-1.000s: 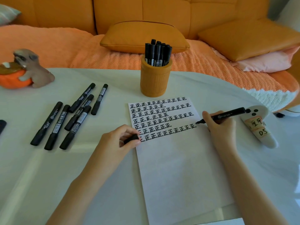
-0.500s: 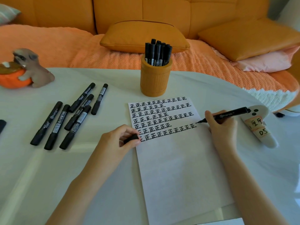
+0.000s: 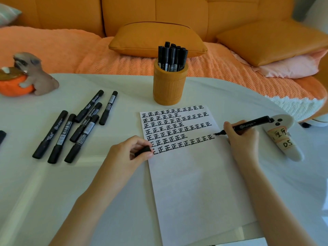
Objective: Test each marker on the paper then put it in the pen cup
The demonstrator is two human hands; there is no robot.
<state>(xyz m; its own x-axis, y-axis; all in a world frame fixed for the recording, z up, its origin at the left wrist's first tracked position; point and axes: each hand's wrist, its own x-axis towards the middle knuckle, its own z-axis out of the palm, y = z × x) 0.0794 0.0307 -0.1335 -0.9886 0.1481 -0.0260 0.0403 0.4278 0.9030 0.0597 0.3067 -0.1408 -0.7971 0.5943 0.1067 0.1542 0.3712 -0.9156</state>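
Note:
My right hand [image 3: 242, 139] grips an uncapped black marker [image 3: 252, 123], its tip at the right end of the lowest row of black characters on the white paper [image 3: 198, 183]. My left hand [image 3: 127, 153] pinches the marker's black cap [image 3: 142, 150] at the paper's left edge. Behind the paper stands an orange pen cup [image 3: 169, 86] with several black markers [image 3: 172, 56] upright in it. Several capped black markers [image 3: 76, 125] lie on the table to the left.
A white remote-like device with handwritten labels [image 3: 282, 137] lies right of my right hand. A dog figurine with an orange bowl [image 3: 26, 75] sits at far left. An orange sofa with cushions [image 3: 156, 39] runs behind the white table [image 3: 44, 192].
The marker tip has drifted slightly right and up near the end of the lowest row. My left hand and the cap stay where they were.

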